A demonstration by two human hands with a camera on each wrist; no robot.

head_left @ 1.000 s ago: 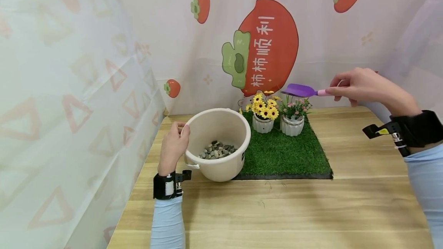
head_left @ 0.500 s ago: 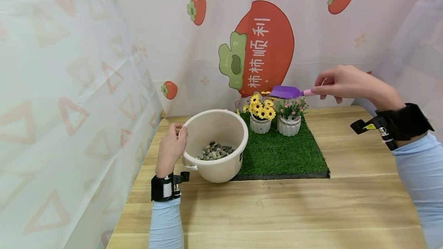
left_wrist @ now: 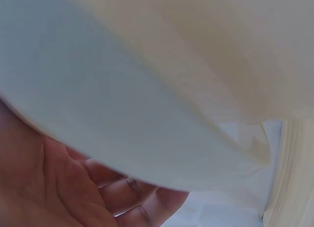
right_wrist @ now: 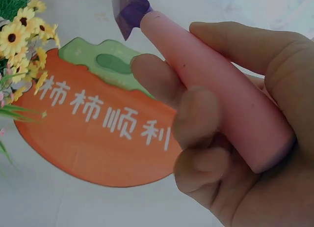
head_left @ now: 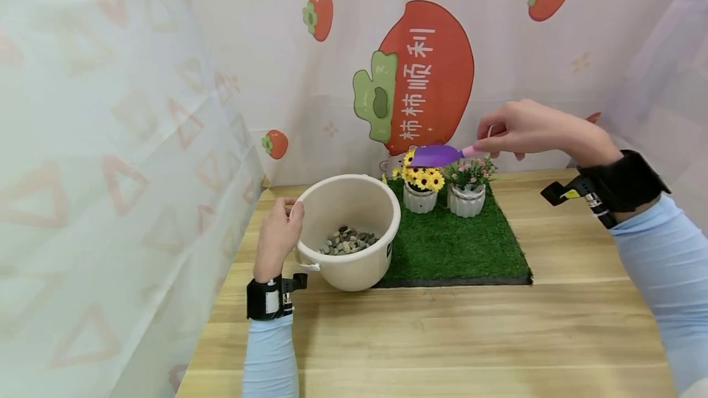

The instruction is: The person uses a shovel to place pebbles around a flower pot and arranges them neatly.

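In the head view a cream bucket [head_left: 359,272] stands at the left of the table, with grey and brown pebbles [head_left: 347,242] in its bottom. My left hand [head_left: 279,232] grips the bucket's left rim, fingers curled on its outer side; the left wrist view has the pale rim [left_wrist: 113,109] across most of it. My right hand [head_left: 531,131] holds a small trowel [head_left: 437,155] by its pink handle [right_wrist: 216,89]. The purple blade points left, raised in front of the yellow flowers [head_left: 423,178], to the right of the bucket and higher than its rim.
A square of artificial grass [head_left: 453,253] lies right of the bucket. Two white pots stand at its back, one [head_left: 420,200] with the yellow flowers, the other [head_left: 466,202] with small pink ones. A printed cloth [head_left: 332,91] hangs behind the wooden table [head_left: 442,343].
My right hand has carried the trowel leftward, from over the pink flowers to in front of the yellow ones, its blade slightly lower. My left hand and the bucket stay in place.
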